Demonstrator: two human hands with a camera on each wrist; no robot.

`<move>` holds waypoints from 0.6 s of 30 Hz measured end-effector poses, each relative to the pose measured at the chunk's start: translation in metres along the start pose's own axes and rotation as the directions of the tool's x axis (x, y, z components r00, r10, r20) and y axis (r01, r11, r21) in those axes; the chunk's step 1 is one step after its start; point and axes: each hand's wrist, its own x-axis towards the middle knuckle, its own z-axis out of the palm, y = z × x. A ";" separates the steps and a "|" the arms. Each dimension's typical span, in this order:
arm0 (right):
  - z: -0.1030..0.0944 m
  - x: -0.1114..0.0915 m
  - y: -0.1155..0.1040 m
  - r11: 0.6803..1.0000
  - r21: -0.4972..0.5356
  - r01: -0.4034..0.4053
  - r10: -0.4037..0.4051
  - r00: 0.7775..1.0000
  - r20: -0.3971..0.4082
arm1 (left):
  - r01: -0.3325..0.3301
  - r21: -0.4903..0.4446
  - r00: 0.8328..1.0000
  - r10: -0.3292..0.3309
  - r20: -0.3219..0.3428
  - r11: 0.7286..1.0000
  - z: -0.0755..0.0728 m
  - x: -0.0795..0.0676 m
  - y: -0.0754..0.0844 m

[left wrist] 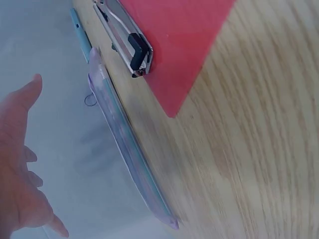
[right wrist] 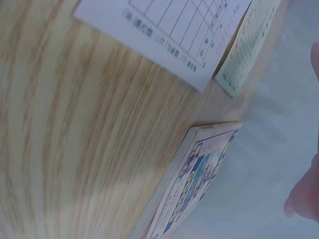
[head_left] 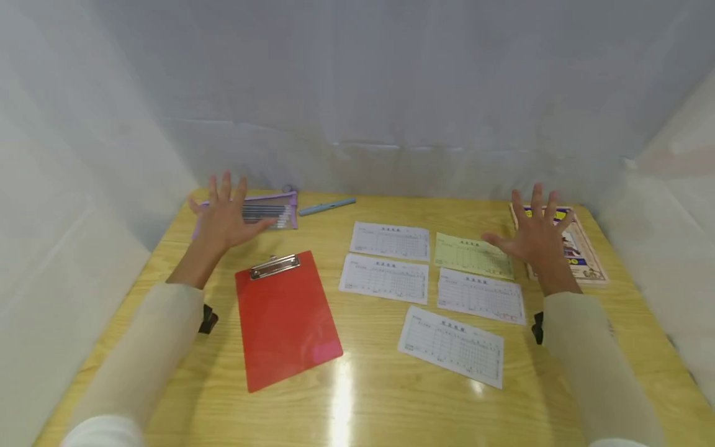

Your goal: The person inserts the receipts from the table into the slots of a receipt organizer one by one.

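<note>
My left hand [head_left: 224, 218] is raised with fingers spread, holding nothing, in front of a purple-edged clear pencil pouch [head_left: 268, 212] with several pens inside. Nearer to me lies a red clipboard [head_left: 287, 323] with a metal clip [head_left: 275, 267]. My right hand [head_left: 535, 239], also spread and holding nothing, hovers in front of a book [head_left: 586, 257] with a colourful cover, partly hiding it. Its thumb overlaps a yellow-green printed slip [head_left: 463, 253] in the head view. In the left wrist view the pouch [left wrist: 129, 144] lies flat beyond the clipboard [left wrist: 174, 40].
Several white printed slips lie mid-table, among them a top one [head_left: 391, 241], one below it [head_left: 384, 278], one at right [head_left: 480, 295] and one nearest me [head_left: 452, 345]. A blue pen [head_left: 327, 207] lies beside the pouch. A pale curtain [head_left: 380, 93] hangs behind the wooden table [head_left: 368, 403].
</note>
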 end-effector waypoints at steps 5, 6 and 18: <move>-0.001 0.002 -0.014 0.998 0.046 0.034 -0.034 0.999 0.007 | -0.007 -0.013 1.000 0.007 -0.012 1.000 0.002 -0.005 -0.004; -0.002 0.003 -0.017 0.998 0.056 0.038 -0.039 0.999 0.009 | -0.010 -0.023 1.000 0.010 -0.015 1.000 0.003 -0.006 -0.004; 0.003 0.002 -0.057 0.970 0.235 0.067 -0.096 0.989 0.113 | -0.105 -0.102 0.994 0.106 -0.004 0.989 0.015 -0.027 0.005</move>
